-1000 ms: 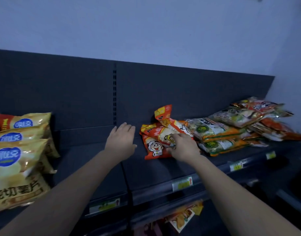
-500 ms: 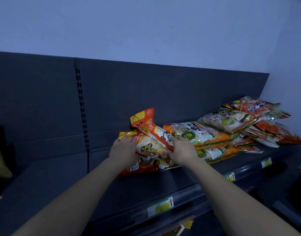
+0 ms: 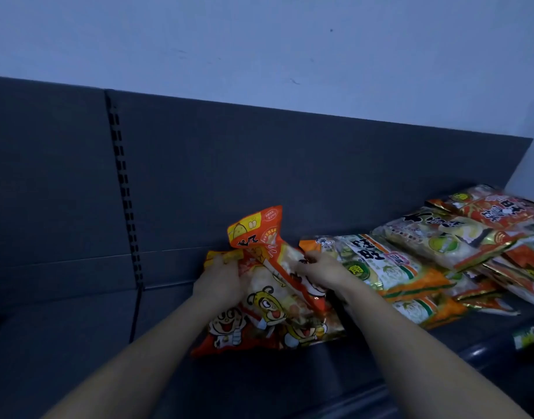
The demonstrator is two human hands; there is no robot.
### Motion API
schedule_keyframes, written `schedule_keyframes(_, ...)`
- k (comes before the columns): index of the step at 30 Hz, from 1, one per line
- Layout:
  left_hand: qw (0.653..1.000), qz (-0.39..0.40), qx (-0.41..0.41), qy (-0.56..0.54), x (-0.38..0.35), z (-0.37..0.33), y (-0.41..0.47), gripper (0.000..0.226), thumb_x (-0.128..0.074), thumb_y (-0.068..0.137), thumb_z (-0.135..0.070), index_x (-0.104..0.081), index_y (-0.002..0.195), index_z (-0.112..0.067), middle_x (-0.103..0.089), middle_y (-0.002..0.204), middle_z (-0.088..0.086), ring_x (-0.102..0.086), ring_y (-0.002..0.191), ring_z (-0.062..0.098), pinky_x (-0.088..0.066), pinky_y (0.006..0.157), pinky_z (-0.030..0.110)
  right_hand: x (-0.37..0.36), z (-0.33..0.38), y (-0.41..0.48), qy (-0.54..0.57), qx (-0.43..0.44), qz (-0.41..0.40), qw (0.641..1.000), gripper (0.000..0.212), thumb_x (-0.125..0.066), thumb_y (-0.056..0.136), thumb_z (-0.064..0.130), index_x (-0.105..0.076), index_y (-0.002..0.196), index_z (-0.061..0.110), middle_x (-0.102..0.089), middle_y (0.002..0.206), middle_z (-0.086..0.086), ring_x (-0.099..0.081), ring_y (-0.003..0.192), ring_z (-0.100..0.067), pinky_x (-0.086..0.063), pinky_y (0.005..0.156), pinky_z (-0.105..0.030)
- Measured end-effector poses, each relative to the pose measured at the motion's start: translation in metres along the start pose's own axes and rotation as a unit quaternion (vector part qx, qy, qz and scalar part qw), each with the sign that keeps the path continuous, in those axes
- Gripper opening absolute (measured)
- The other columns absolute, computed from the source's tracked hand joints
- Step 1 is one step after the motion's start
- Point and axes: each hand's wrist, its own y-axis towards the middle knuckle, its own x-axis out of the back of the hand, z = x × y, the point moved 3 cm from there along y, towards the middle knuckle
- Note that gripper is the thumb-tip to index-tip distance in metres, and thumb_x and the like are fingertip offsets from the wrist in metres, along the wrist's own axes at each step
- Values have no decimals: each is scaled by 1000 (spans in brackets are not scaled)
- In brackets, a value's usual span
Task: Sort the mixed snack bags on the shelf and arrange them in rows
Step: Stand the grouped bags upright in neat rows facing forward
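Fingers [image 3: 226, 261] of left hand [image 3: 218, 282] and right hand [image 3: 321, 272] clamp orange snack bags [image 3: 274, 316] mid-shelf [image 3: 78, 343]; green-labelled bag pile [image 3: 410, 267] touching at 3 o'clock.

Dim bluish light; right-edge bags [image 3: 483, 213] blurred, perhaps by motion.

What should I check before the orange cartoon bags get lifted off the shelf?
1. Left hand grips the orange cartoon bags at their left edge: ok.
2. Right hand grips their right side: ok.
3. Bags clear of the green-label stack: not ok, they touch.
4. Bare shelf to the left: ok.
5. Number of bags gripped: cannot tell.
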Motion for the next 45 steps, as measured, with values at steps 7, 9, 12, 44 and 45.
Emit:
schedule_keyframes(7, 914, 63, 177, -360, -14, 0, 3, 87, -56, 87, -57, -18, 150, -11, -43, 145, 14, -46, 129, 33, -44, 103, 42, 13, -5, 15, 44, -39, 78, 995, 96, -89, 54, 56, -53, 133, 16, -57, 130, 0, -56, 119, -22, -48, 93, -33)
schedule_keyframes(9, 849, 50, 212, -481, -17, 2, 2, 91, -73, 73, -53, -35, 142, -8, -56, 131, 15, -58, 115, 34, -51, 96, 47, 13, -6, 17, 35, -46, 104, 993, 124, -90, 35, 67, -46, 140, 16, -52, 140, -1, -52, 125, -24, -47, 98, -36)
schedule_keyframes(12, 778, 15, 217, -589, -12, -2, -9, 43, -79, 78, -20, -60, 111, 1, -70, 95, 18, -69, 83, 32, -57, 76, 43, 9, -9, 15, 49, -51, 116, 991, 131, -85, 35, 73, -43, 142, 12, -49, 144, -7, -48, 129, -28, -45, 99, -37)
schedule_keyframes(44, 785, -260, 107, -552, 116, 127, -133, 30, -58, 83, 15, -59, 98, -10, -67, 93, 6, -65, 88, 24, -55, 74, 37, -128, 143, -61, 410, 148, 250, 865, 30, -79, 75, 9, -66, 102, 11, -76, 97, -5, -73, 85, -20, -55, 70, -28)
schedule_keyframes(45, 807, -268, 116, -513, 121, 135, -133, 27, -61, 83, 13, -59, 97, -10, -67, 92, 5, -65, 87, 22, -53, 71, 33, -136, 149, -62, 418, 151, 236, 864, 31, -80, 73, 8, -66, 100, 13, -76, 95, -4, -73, 85, -20, -55, 70, -28)
